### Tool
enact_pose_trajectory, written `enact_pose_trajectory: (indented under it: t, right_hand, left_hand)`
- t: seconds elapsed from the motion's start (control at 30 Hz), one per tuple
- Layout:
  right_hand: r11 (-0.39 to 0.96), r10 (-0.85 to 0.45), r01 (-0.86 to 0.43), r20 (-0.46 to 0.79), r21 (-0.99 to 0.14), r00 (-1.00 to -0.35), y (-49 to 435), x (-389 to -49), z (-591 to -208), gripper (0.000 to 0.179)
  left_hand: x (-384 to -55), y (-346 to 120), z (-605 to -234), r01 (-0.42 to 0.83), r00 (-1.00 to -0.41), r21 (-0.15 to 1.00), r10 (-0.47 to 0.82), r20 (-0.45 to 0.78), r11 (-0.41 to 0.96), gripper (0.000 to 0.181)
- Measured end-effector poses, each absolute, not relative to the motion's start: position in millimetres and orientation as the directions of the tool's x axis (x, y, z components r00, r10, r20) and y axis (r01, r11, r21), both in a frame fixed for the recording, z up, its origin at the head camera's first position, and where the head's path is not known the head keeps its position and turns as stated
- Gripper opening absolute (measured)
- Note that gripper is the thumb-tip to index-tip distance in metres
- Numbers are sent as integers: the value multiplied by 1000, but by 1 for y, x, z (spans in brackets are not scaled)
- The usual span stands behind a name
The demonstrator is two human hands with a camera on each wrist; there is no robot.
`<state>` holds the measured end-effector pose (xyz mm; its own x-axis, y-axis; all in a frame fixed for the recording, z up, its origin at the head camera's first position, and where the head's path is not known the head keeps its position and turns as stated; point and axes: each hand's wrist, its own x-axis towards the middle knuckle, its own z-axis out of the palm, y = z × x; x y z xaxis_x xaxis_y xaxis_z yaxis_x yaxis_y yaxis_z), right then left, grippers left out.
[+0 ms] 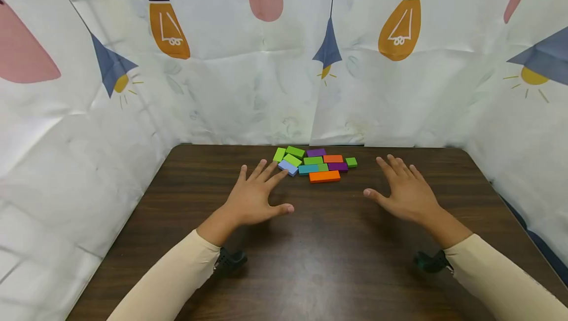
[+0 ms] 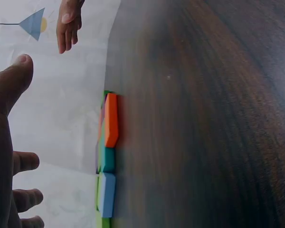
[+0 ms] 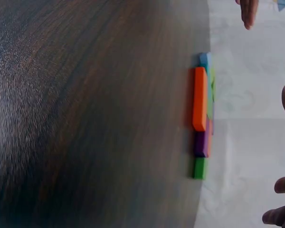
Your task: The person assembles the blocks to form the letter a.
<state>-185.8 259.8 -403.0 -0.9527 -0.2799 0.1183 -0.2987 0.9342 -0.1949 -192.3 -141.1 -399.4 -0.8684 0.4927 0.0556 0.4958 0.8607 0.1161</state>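
Note:
My left hand (image 1: 252, 197) hovers over the table with its fingers spread and nothing in it. Its fingertips overlap the near left side of a cluster of coloured blocks in the head view. To the right of the cluster, my right hand (image 1: 407, 190) is held out the same way, fingers apart and holding nothing. Among the blocks are a long orange block (image 1: 325, 177), a light blue block (image 1: 288, 167), a teal block (image 1: 308, 169), a dark purple block (image 1: 338, 167) and a small green block (image 1: 351, 162). Several more green, purple and orange-red pieces lie close behind them.
The dark wooden table (image 1: 310, 252) extends from the blocks toward me. A white curtain (image 1: 248, 94) printed with bulbs and lamps hangs behind the far edge and along both sides. Each wrist wears a dark strap, such as the left strap (image 1: 230, 259).

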Motion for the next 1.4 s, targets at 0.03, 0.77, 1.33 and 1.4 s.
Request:
enact_pose_trajectory:
  t: [0.03, 0.77, 1.33, 1.4]
  right_hand:
    - [933, -279, -301, 130, -199, -951, 258, -187, -405, 101]
    - [901, -326, -349, 128, -256, -937, 217, -211, -440, 92]
    - [873, -451, -448, 28, -192, -892, 184, -230, -449, 81]
    - [872, -459, -455, 20, -182, -888, 183, -231, -449, 79]
  left_hand:
    - [-193, -140, -401, 498, -867, 123, 495, 57, 858, 96]
    - [-195, -127, -432, 541, -838, 176, 543, 40, 822, 93]
    - [-196, -116, -439, 570, -817, 167, 577, 13, 804, 88]
    - [-197, -115, -439, 575, -813, 169, 581, 14, 800, 88]
